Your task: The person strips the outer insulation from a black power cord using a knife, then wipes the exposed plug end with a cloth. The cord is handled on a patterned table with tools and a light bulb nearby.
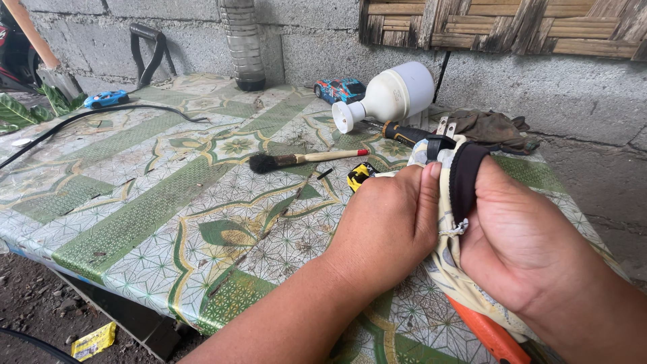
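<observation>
Head view: left hand (387, 226) and right hand (519, 243), fingers closed on the cream cloth pouch (448, 253) above the table edge (135, 222), risk tearing its frayed black trim (464, 178) through tight pinching.

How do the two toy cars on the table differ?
The near toy car sits by the white bulb against the block wall; the far toy car sits near the table's left edge by the black cable. The near one is blue with orange and white markings; the far one is plain bright blue. Both are small, upright and away from both hands.
</observation>
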